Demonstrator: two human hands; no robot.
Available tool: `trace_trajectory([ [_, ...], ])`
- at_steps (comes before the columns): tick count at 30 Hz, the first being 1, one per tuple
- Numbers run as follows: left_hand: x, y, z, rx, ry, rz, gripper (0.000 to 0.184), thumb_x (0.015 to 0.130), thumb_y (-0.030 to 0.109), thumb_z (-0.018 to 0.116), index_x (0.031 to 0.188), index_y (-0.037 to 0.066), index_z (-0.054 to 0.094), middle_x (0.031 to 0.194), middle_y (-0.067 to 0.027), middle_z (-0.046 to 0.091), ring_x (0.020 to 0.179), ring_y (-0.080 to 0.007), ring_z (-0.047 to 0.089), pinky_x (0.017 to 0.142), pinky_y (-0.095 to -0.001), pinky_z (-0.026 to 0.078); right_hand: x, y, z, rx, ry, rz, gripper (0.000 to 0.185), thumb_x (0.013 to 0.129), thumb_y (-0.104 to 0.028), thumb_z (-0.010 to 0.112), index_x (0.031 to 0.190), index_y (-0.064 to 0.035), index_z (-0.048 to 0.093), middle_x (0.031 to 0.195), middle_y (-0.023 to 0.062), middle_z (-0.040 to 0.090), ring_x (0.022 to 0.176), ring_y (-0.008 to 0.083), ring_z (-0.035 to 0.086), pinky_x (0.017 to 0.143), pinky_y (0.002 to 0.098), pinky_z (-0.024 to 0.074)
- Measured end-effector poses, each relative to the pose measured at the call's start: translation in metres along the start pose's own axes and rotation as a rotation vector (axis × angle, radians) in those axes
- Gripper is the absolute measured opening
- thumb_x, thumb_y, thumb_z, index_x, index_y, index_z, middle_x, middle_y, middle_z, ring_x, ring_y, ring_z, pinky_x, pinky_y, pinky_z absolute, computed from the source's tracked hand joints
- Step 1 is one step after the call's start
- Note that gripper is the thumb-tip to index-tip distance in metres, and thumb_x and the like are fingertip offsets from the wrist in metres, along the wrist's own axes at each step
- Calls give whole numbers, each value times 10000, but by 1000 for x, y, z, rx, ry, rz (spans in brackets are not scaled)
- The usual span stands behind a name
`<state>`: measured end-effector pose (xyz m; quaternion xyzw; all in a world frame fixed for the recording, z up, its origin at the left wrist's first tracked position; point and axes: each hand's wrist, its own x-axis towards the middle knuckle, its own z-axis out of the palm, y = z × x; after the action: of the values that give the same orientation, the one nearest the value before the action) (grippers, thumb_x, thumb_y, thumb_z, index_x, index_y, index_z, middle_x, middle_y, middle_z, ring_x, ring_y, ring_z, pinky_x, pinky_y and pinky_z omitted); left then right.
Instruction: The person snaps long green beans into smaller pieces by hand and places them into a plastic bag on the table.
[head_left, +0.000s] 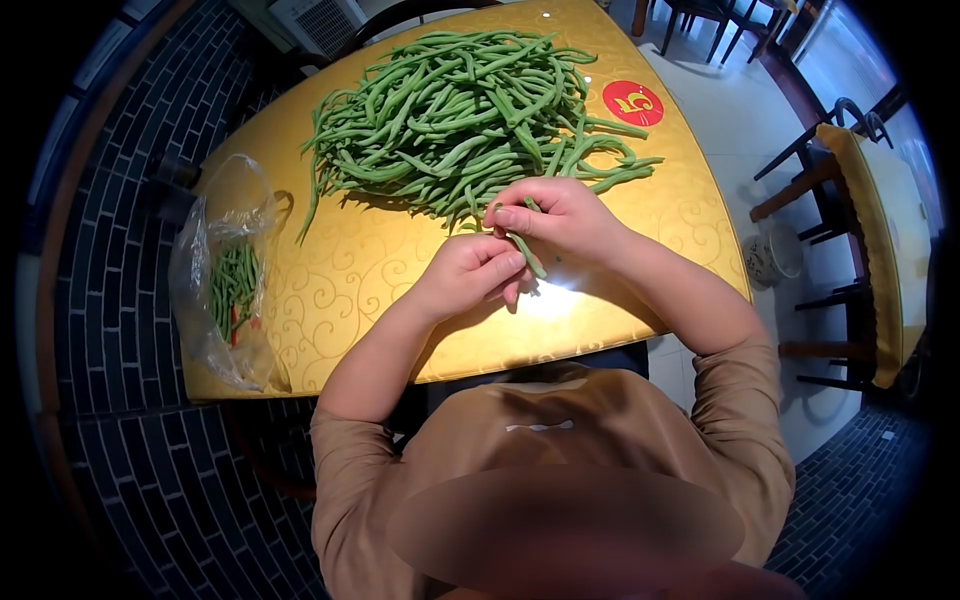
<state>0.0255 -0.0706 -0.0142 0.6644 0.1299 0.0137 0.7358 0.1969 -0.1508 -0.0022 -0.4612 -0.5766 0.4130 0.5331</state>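
Observation:
A large heap of green beans [450, 115] covers the far half of the table. Close to its near edge, my left hand [465, 275] is closed around a green bean [527, 256], whose lower end sticks out past the fingers. My right hand [565, 215] pinches at the upper part, thumb against forefinger, and touches my left hand. A short green bean piece [532, 204] shows above the right fingers. Whether it joins the lower part is hidden by the fingers.
A clear plastic bag [190, 285] with cut green beans [235, 285] stands at the table's left edge. The gold cloth [340, 280] carries a round red sticker [633, 103]. Another table [900, 260], chairs and a bin [775, 255] are to the right, a dark brick wall [115, 270] to the left.

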Motion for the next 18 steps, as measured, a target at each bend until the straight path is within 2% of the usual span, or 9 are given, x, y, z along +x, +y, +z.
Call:
trace_trajectory([
  [3,-1,5,4,281,167,111,183,905,123,504,903,-14,625,697,-32,575,561,-70,512,506,-192,407,-1,-19,-21,98,-96,196,169,919,-204,507,946,-47,560,831,5,609,762,46,547,612,187,407],
  [7,1,-5,-9,352,313,191,144,887,97,525,867,-10,619,683,-12,563,531,-61,506,483,-196,411,0,-15,-71,-382,105,150,161,922,-175,479,942,-30,547,834,13,601,777,71,541,679,229,425],
  [8,2,-6,-11,331,333,192,134,881,98,538,854,-8,616,674,-8,557,519,-55,499,472,-189,402,2,-6,-80,-382,125,188,115,879,-124,516,945,-34,545,854,40,586,784,124,552,724,269,431],
  [11,3,-4,-14,346,387,143,130,876,102,550,856,-8,617,667,-6,554,517,-51,497,470,-183,396,6,18,-82,-853,69,33,150,800,-54,558,950,-53,547,896,74,561,782,197,564,730,298,438],
  [12,3,-7,-16,340,403,150,125,872,103,557,853,-6,617,675,-7,556,518,-52,492,470,-181,391,6,22,-77,-949,41,-12,215,734,-21,589,943,-72,570,946,88,540,820,267,558,731,333,449],
  [16,5,-9,-20,267,464,200,134,852,136,589,831,13,638,637,13,550,487,-44,479,452,-191,376,5,18,-58,-1140,-14,-46,220,714,-19,601,927,-74,608,978,80,548,904,289,552,731,362,467],
  [18,5,-6,-22,251,488,197,132,854,134,588,833,12,636,635,18,547,494,-42,474,454,-190,375,3,21,-59,-1217,-27,-97,195,746,-48,560,930,-81,614,988,87,553,908,276,561,727,368,473],
])
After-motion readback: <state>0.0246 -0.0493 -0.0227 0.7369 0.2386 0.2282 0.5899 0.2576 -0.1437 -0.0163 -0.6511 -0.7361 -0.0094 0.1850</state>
